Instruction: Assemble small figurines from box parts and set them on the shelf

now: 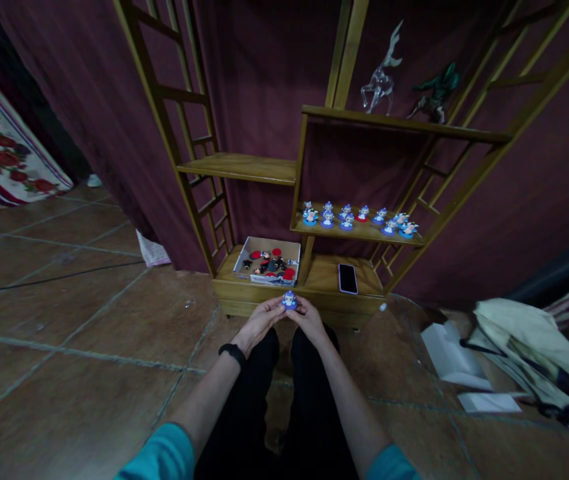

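A small purple-and-white figurine (289,300) on a round purple base is held upright between my two hands, just in front of the shelf unit. The fingers of my left hand (263,321) pinch its base from the left. From the other side, my right hand (310,319) grips the same base. Behind them, a shallow cardboard box (242,265) on the bottom shelf holds dark figurine pieces and red discs. On the shelf above, to the right, similar figurines (347,219) stand in two rows, most on purple bases, some on blue, one on red.
The wooden shelf unit (237,167) stands against a dark red curtain. A phone (348,279) lies on its bottom right shelf. Higher up are a clear deer figure (380,83) and a green figure (437,93). White boxes (451,353) and a pale bag (519,333) are on the floor at right.
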The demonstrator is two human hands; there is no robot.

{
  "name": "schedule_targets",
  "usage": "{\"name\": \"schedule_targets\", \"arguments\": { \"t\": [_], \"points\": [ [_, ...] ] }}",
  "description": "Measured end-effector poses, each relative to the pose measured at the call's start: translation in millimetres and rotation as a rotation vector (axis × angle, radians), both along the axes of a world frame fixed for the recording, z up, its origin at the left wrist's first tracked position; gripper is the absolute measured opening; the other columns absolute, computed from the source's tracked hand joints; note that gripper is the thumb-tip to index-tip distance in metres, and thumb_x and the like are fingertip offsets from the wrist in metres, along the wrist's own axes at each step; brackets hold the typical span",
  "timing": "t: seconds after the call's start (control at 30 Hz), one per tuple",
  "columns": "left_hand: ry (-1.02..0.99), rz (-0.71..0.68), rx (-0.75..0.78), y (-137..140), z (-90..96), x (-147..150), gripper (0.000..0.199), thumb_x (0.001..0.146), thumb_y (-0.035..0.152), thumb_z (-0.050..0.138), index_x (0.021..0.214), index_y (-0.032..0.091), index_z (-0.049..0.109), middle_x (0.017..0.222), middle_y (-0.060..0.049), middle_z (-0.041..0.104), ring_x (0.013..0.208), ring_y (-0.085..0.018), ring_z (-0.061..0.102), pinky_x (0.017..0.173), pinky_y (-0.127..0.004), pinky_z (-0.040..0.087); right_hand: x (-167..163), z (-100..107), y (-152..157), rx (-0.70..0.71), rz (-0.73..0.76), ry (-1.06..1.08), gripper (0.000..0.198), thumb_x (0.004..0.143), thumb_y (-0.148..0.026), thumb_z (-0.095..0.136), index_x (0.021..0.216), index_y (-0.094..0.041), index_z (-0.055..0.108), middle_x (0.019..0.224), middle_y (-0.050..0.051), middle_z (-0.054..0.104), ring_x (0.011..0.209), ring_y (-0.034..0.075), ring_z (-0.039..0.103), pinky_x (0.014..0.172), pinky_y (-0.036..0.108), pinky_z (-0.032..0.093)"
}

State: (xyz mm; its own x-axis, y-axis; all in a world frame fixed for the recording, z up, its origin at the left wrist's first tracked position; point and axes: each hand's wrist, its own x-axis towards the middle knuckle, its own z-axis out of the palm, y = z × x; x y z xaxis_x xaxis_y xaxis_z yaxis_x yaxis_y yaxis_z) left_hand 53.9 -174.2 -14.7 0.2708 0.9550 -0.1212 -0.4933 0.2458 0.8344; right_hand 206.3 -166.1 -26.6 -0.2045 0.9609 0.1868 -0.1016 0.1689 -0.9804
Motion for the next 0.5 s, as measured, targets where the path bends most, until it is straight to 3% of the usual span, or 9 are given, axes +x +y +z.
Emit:
{"name": "schedule_targets", "arguments": {
  "t": [0.3, 0.5],
  "points": [
    [-0.013, 0.021, 0.018, -0.4, 0.1, 0.3, 0.037, 0.067, 0.017, 0.071, 0.102, 0.012, 0.065, 0.1, -0.011, 0.068, 0.089, -0.016, 0.063, 0.091, -0.031, 0.041, 0.7, 8.3, -2.3, -0.059, 0.005, 0.051, 0.048, 0.063, -0.035, 0.068, 0.109, -0.024, 0.059, 0.099, 0.003, 0.067, 0.087, 0.02, 0.062, 0.083, 0.039, 0.049],
    [-0.011, -0.003, 0.011, 0.1, -0.2, -0.2, 0.044, 0.064, 0.014, 0.072, 0.107, 0.012, 0.062, 0.101, -0.011, 0.067, 0.089, -0.017, 0.063, 0.09, -0.031, 0.041, 3.3, 8.4, -1.6, -0.059, 0.027, 0.068, 0.044, 0.064, -0.034, 0.068, 0.106, -0.024, 0.06, 0.098, 0.003, 0.067, 0.086, 0.019, 0.062, 0.084, 0.037, 0.047]
  ]
}}
